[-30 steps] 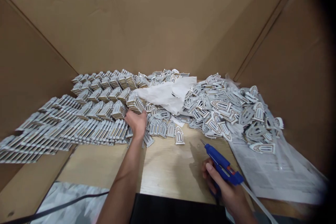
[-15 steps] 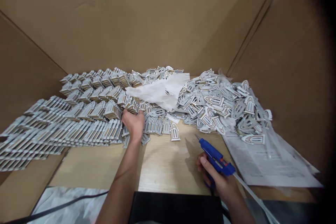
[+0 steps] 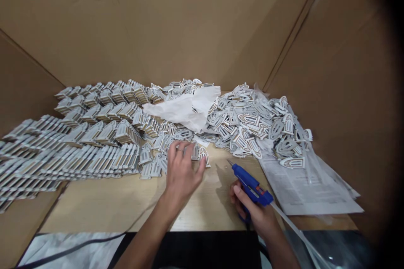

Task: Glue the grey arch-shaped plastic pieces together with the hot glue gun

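My right hand [image 3: 249, 208] grips a blue hot glue gun [image 3: 252, 184], its nozzle pointing up and left over the wooden board [image 3: 208, 210]. A glue stick [image 3: 292, 225] trails from its rear. My left hand [image 3: 183, 168] is over the middle of the board with fingers apart and curved downward. Just beyond its thumb lies a small white arched window piece [image 3: 203, 156] with brown tracery; the thumb partly overlaps it, and I cannot tell if they touch. Grey arched pieces [image 3: 160, 162] lie left of the fingers, some partly hidden behind them.
Stacked arched pieces [image 3: 101, 159] fill the left side. A loose heap of pieces [image 3: 246, 122] lies at the right, beside printed sheets [image 3: 312, 193]. White crumpled paper [image 3: 189, 107] lies between. Cardboard walls [image 3: 189, 29] surround the board; a black cable [image 3: 88, 242] crosses the front left.
My left hand has left the stacks at the left and moved right and nearer, to the white arched piece, its fingers now spread. The right hand still holds the glue gun, little changed.
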Demonstrator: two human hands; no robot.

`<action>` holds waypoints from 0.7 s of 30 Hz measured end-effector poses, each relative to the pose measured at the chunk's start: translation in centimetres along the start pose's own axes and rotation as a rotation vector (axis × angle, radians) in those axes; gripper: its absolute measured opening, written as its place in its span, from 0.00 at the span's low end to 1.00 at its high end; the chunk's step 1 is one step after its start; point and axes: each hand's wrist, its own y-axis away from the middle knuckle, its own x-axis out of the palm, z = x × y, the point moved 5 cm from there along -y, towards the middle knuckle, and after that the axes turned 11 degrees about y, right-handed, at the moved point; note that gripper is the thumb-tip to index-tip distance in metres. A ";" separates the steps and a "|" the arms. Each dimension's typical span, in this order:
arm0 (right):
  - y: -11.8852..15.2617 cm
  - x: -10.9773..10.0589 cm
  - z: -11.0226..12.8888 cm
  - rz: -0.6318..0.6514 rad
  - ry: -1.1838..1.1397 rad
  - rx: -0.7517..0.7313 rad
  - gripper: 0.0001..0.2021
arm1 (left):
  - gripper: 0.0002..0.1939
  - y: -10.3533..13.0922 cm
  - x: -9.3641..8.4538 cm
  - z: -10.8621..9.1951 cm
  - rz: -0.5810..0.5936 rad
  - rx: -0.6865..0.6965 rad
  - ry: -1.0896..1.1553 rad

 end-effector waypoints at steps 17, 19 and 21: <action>0.0 -0.1 0.1 -0.030 0.024 0.002 0.25 | 0.10 -1.6 3.8 -1.1 0.404 -0.328 -0.237; 0.0 -0.1 0.1 -0.028 0.028 0.004 0.25 | 0.09 -1.6 4.1 -1.2 0.412 -0.336 -0.229; 0.0 -0.1 0.1 -0.026 0.038 0.009 0.25 | 0.09 -1.6 4.4 -1.4 0.413 -0.345 -0.227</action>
